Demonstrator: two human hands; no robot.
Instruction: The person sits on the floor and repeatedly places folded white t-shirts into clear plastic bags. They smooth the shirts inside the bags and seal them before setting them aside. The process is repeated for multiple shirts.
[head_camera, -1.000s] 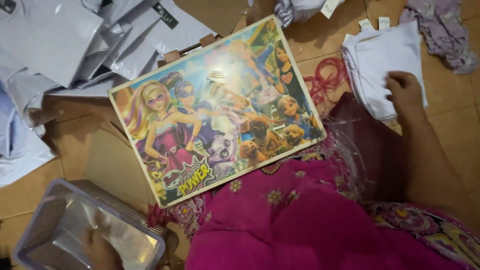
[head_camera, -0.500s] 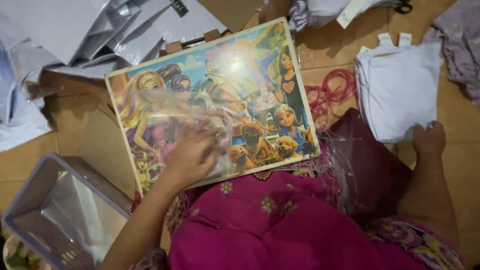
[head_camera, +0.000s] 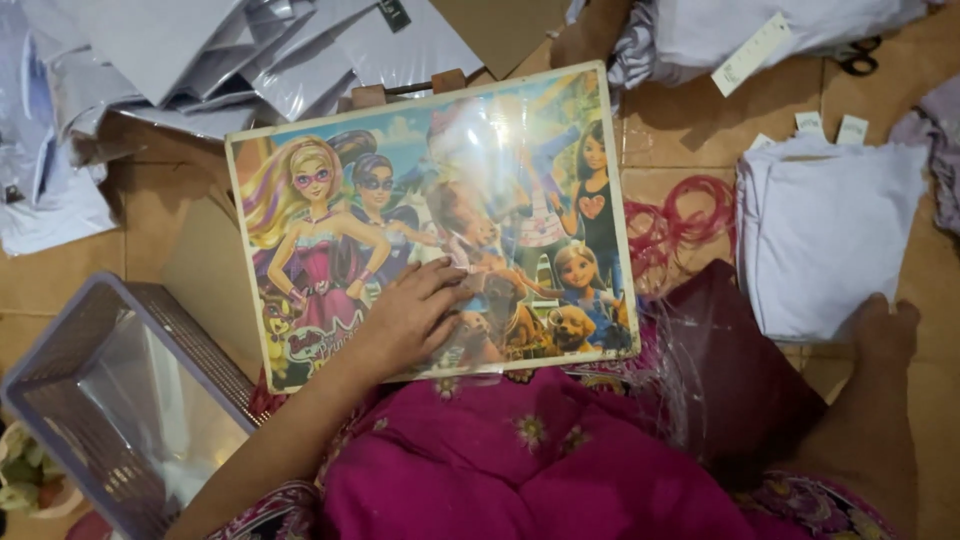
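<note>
Tiled floor (head_camera: 150, 215) carries a cartoon-printed board (head_camera: 430, 225) where the left hand (head_camera: 410, 318), fingers spread flat, presses a clear plastic sleeve (head_camera: 480, 220), while the right hand (head_camera: 885, 335), fingers loosely curled and empty, touches folded white cloth (head_camera: 825, 235).

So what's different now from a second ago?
The left hand came in from the lower left and now lies flat on a clear plastic sleeve over the colourful cartoon picture board. The right hand slid off the folded white cloth stack to its near edge. Board and stack stayed put.
</note>
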